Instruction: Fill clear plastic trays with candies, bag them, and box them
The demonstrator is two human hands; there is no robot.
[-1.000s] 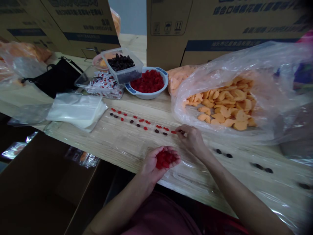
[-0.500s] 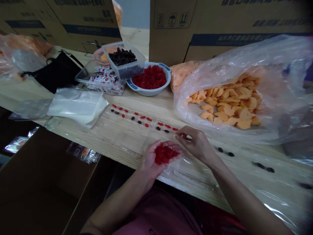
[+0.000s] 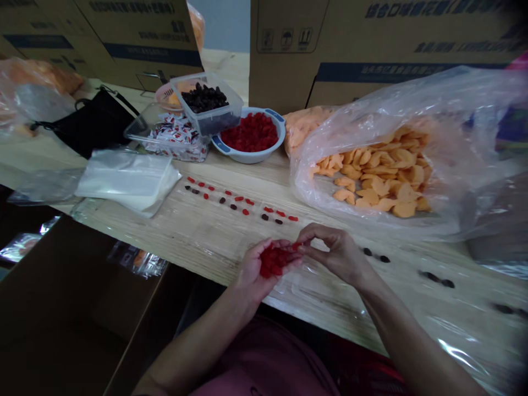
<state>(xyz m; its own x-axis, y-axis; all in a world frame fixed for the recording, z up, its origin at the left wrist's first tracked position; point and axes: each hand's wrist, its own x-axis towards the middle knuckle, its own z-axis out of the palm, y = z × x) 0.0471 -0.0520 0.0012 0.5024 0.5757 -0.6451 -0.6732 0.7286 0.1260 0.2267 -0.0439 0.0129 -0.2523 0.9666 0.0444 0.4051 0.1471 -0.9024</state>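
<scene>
My left hand (image 3: 258,269) is cupped palm up at the table's front edge and holds a small pile of red candies (image 3: 275,259). My right hand (image 3: 334,250) sits right beside it, its fingertips pinched on a red candy at the edge of that pile. On the wooden table (image 3: 214,231) beyond my hands runs a row of red and dark candies (image 3: 239,201) laid in small groups. Further dark candies (image 3: 373,254) lie in pairs to the right.
At the back stand a white bowl of red candies (image 3: 251,135), a clear tub of dark candies (image 3: 206,104) and a tray of wrapped sweets (image 3: 175,137). A large plastic bag of orange chips (image 3: 379,176) fills the right. White bags (image 3: 127,179), a black pouch (image 3: 93,124) and cardboard boxes (image 3: 330,49) surround them.
My right hand has drawn back from the end of the candy row to the pile in my left palm and pinched a red candy. My left hand has barely moved.
</scene>
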